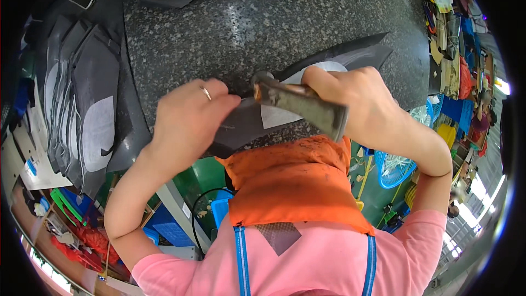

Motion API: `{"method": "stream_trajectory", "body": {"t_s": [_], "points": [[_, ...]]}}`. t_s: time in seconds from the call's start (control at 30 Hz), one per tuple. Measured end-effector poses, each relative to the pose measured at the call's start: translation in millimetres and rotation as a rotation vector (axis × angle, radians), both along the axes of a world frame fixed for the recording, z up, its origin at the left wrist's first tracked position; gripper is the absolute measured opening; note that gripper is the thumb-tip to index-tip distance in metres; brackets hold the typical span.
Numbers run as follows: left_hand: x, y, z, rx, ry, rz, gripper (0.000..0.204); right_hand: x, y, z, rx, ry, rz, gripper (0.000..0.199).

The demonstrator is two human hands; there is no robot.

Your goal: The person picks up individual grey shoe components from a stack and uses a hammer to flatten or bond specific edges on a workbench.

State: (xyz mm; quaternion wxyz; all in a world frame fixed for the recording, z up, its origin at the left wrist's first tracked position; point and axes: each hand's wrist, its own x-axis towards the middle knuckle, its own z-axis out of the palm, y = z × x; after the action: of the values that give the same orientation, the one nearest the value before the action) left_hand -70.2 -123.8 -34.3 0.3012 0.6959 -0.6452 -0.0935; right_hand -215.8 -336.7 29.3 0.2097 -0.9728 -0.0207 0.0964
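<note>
- A worker in a pink shirt and an orange apron bent over a speckled stone slab, where a dark piece with a white patch lay along the near edge.
- The left hand, a ring on one finger, rested at the piece's upper edge, thumb and forefinger drawn together; whether they pinched or merely pressed could not be told.
- The right hand had its fingers clamped around a hammer, its metal head slanting above the white patch.
- The piece looked light, thin and pliable, likely smooth but not fragile, best held by its outer edges, clear of the metal.
- The hammer appeared heavy and rigid, best gripped on its handle.
- Similar dark pieces were stacked to the left.
- No writing could be made out on the piece, its patch or the hammer.
</note>
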Motion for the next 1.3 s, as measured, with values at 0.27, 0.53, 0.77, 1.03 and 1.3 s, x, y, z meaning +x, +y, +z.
{"method": "stream_trajectory", "body": {"t_s": [0.27,0.53,0.77,1.03,1.3], "points": [[-13.2,18.0,-1.7,-0.014,-0.050,0.200,0.018,16.0,8.8,2.1,-0.005,0.028,0.032,0.028],[-15.5,41.1,0.5,0.015,-0.017,0.348,0.023,19.1,18.8,-3.4,0.061,0.055,0.052,0.031],[-27.6,38.3,-1.9,-0.084,-0.326,0.252,0.022,28.6,22.7,-10.3,0.120,-0.037,0.068,0.031],[-42.2,22.1,35.1,0.155,-0.210,0.471,0.058,-13.6,-21.2,-8.6,0.366,-0.319,-0.308,0.020],[-25.9,-66.4,85.9,-0.221,-0.112,0.277,0.068,-77.1,-51.1,-50.1,0.499,-1.065,-0.856,0.019]]}}
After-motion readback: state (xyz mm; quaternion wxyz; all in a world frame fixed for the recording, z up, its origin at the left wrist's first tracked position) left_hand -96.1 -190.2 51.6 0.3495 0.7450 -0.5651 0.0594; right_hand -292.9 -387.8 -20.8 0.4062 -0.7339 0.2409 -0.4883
